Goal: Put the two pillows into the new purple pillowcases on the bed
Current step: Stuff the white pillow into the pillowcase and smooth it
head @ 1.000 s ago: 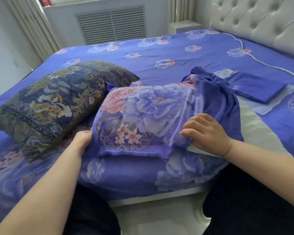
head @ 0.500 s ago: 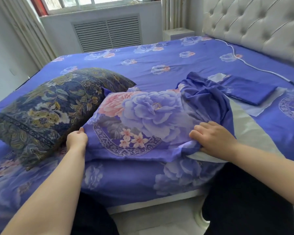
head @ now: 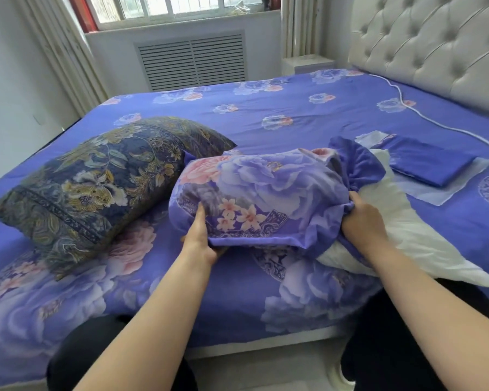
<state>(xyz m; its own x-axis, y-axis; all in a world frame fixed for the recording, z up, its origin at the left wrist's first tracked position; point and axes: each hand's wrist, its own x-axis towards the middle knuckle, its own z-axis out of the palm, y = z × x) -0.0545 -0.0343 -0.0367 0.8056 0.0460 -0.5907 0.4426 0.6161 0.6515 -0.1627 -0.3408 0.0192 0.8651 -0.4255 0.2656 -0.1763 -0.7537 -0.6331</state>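
On the purple floral bed (head: 294, 119), a half-covered white pillow (head: 401, 232) is held: its purple floral pillowcase (head: 260, 193) is gripped by the left hand (head: 201, 238), its bunched opening clenched in the right hand (head: 362, 221).

Two pillows are seen: one dark floral (head: 102, 179), one white (head: 401, 238). Two purple pillowcases are counted, one half-on (head: 260, 193), one folded (head: 429, 165). Two hands too.

White pillow (head: 401, 235) lay half inside bunched purple floral pillowcase (head: 266, 193) near bed edge, dark floral pillow (head: 102, 179) lay beside, folded purple pillowcase (head: 429, 165) lay flat beyond.
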